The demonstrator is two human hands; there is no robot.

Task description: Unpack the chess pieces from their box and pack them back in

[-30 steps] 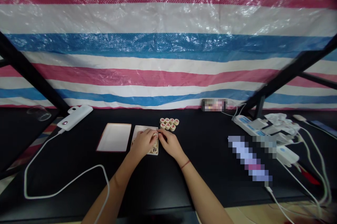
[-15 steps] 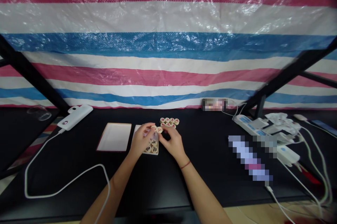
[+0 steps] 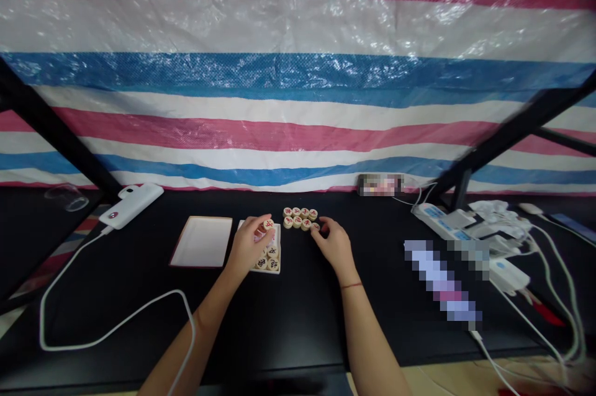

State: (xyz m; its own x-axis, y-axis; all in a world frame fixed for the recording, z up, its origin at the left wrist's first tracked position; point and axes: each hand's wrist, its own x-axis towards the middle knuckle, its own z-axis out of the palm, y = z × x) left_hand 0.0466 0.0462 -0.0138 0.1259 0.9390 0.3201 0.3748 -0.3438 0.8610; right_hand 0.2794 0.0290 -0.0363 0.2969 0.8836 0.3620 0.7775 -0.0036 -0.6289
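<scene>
My left hand (image 3: 248, 243) is closed on a red-marked Chinese chess piece (image 3: 268, 224), held over the white box (image 3: 278, 269). Black-marked chess pieces (image 3: 267, 264) lie in the box's near end; the hand hides part of its left side. My right hand (image 3: 336, 248) pinches another chess piece (image 3: 315, 227) between thumb and finger, at the right end of the nearer row. Two rows of red-marked chess pieces (image 3: 297, 221) stand on the black table, just beyond and to the right of the box.
The box lid (image 3: 202, 242) lies inside up, left of the box. A white power bank (image 3: 132, 205) with a cable (image 3: 112, 341) sits farther left. On the right are a power strip (image 3: 435, 216) with plugs and tangled cables. A striped sheet (image 3: 288, 129) hangs behind.
My right hand has moved right with a chess piece, from beside my left hand to the end of the nearer row. My left hand stays over the box with its piece.
</scene>
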